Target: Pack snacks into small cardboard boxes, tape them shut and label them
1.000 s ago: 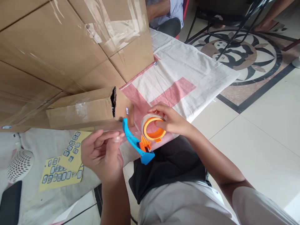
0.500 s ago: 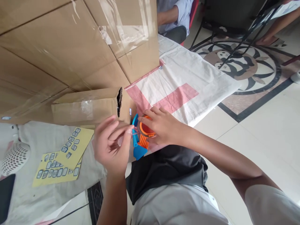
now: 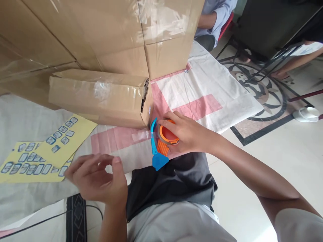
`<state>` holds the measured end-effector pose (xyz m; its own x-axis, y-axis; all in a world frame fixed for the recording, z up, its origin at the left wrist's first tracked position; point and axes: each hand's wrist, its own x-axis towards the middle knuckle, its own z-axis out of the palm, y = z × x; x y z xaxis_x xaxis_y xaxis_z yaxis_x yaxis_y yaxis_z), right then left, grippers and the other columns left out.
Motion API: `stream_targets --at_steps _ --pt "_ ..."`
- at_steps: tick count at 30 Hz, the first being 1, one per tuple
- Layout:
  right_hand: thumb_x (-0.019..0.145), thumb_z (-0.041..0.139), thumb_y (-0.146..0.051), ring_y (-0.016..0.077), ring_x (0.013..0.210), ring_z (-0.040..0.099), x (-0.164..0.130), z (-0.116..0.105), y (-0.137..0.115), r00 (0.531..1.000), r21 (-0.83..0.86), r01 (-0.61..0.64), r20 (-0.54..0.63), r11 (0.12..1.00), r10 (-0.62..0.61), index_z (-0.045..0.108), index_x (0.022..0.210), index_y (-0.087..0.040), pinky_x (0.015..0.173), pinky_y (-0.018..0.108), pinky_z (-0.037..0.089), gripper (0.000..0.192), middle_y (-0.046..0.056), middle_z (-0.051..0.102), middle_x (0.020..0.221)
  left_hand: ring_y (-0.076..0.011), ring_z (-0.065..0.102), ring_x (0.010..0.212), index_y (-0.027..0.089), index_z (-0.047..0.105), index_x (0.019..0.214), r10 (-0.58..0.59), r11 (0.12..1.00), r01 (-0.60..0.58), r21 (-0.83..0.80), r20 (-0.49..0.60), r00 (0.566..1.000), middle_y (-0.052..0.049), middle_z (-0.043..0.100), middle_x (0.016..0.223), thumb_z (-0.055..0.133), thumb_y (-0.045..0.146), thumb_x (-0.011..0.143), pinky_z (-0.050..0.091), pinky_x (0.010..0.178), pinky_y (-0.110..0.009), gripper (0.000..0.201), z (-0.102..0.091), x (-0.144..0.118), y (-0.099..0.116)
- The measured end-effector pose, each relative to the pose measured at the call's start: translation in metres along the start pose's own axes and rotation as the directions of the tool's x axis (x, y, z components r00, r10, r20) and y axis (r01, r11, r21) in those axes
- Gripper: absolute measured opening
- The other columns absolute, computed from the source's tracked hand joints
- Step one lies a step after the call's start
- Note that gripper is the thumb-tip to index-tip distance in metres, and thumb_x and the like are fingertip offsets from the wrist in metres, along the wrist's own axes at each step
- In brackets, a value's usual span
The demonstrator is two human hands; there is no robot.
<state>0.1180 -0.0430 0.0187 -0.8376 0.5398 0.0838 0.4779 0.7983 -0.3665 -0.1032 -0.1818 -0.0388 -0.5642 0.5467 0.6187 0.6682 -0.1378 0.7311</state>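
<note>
My right hand [image 3: 185, 131] is wrapped round an orange and blue tape dispenser [image 3: 163, 148] just above the cloth near my lap. The roll sits inside its orange ring, partly behind my fingers. My left hand [image 3: 99, 176] is to the left of the dispenser, with thumb and index fingertip pinched together and the other fingers curled. Between the two hands a faint shiny patch of clear tape [image 3: 141, 135] shows against the pink stripe. Its end at my left fingertips is too transparent to make out clearly.
A long cardboard box [image 3: 98, 97] lies behind my hands, against a large taped carton [image 3: 106, 37]. Yellow sheets of stickers [image 3: 37, 164] rest on the cloth [image 3: 214, 80] at left. Another person's arm [image 3: 208, 21] shows beyond the carton.
My left hand has moved left and toward me, away from the dispenser. My right hand keeps its hold on it. The view has shifted, bringing more of the long box into sight.
</note>
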Motion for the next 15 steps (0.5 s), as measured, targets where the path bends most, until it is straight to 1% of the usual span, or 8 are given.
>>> stream_targets --at_steps 1,3,4,5,6,8,11,15 --pt "0.082 0.073 -0.038 0.0324 0.106 0.055 0.000 0.000 0.000 1.000 0.002 -0.002 0.000 1.000 0.002 0.053 0.141 -0.015 0.085 0.046 0.053 0.066 0.018 0.055 0.127 -0.0180 0.064 0.093 0.022 0.059 0.113 0.013 1.000 -0.012 -0.012 0.055 0.998 -0.006 0.059 0.114 0.075 0.027 0.081 0.057 0.068 -0.032 0.036 0.001 -0.006 0.003" --pt "0.080 0.075 -0.039 0.0328 0.106 0.056 0.001 0.000 -0.001 1.000 -0.007 -0.007 0.007 1.000 0.007 0.053 0.140 -0.016 0.085 0.046 0.053 0.068 0.018 0.055 0.128 -0.0224 0.067 0.094 0.021 0.059 0.119 0.029 0.999 -0.032 0.007 0.282 0.959 -0.007 0.066 0.107 0.077 0.039 0.082 0.058 0.074 -0.037 0.046 0.007 -0.018 0.013" --pt "0.078 0.076 -0.039 0.0333 0.106 0.056 0.001 0.000 -0.002 1.000 -0.015 -0.011 0.010 1.000 0.011 0.053 0.140 -0.016 0.083 0.046 0.053 0.069 0.018 0.055 0.129 -0.0257 0.069 0.100 0.020 0.057 0.126 -0.016 0.999 -0.004 0.047 0.428 0.904 -0.009 0.068 0.112 0.077 0.045 0.081 0.058 0.080 -0.040 0.056 0.012 -0.024 0.020" --pt "0.077 0.076 -0.039 0.0336 0.107 0.056 0.002 0.000 -0.002 1.000 -0.025 -0.017 0.014 1.000 0.017 0.052 0.139 -0.017 0.082 0.045 0.053 0.070 0.018 0.054 0.130 -0.0288 0.069 0.106 0.019 0.054 0.134 -0.058 0.995 0.009 0.095 0.522 0.851 -0.012 0.069 0.117 0.078 0.051 0.080 0.059 0.084 -0.042 0.067 0.017 -0.030 0.027" --pt "0.076 0.077 -0.038 0.0335 0.106 0.057 0.003 0.000 -0.003 0.999 -0.034 -0.025 0.018 0.999 0.026 0.052 0.138 -0.017 0.081 0.045 0.053 0.070 0.018 0.054 0.130 -0.0309 0.070 0.110 0.018 0.050 0.139 -0.084 0.991 0.007 0.137 0.561 0.823 -0.014 0.070 0.122 0.079 0.054 0.079 0.059 0.087 -0.043 0.076 0.022 -0.035 0.034" --pt "0.074 0.078 -0.035 0.0317 0.102 0.058 0.005 0.000 -0.006 0.998 -0.046 -0.047 0.040 0.998 0.049 0.053 0.135 -0.017 0.079 0.043 0.053 0.068 0.017 0.055 0.129 -0.0316 0.071 0.112 0.016 0.044 0.146 -0.070 0.982 -0.039 0.183 0.552 0.831 -0.016 0.070 0.124 0.078 0.054 0.081 0.060 0.088 -0.041 0.082 0.031 -0.043 0.044" --pt "0.073 0.079 -0.031 0.0288 0.096 0.059 0.010 0.000 -0.010 0.993 -0.058 -0.082 0.078 0.995 0.086 0.053 0.131 -0.017 0.078 0.042 0.053 0.064 0.015 0.057 0.123 -0.0304 0.072 0.112 0.011 0.038 0.150 0.005 0.960 -0.149 0.235 0.523 0.852 -0.020 0.070 0.127 0.074 0.038 0.088 0.060 0.086 -0.036 0.076 0.036 -0.050 0.051" --pt "0.073 0.079 -0.029 0.0303 0.102 0.055 0.013 0.000 -0.013 0.991 -0.032 -0.100 0.089 0.994 0.103 0.052 0.129 -0.018 0.079 0.042 0.053 0.063 0.015 0.054 0.122 -0.0293 0.076 0.101 0.007 0.035 0.150 -0.024 0.936 -0.186 0.299 0.581 0.813 -0.019 0.074 0.119 0.074 0.024 0.086 0.060 0.074 -0.033 0.077 0.033 -0.048 0.050"
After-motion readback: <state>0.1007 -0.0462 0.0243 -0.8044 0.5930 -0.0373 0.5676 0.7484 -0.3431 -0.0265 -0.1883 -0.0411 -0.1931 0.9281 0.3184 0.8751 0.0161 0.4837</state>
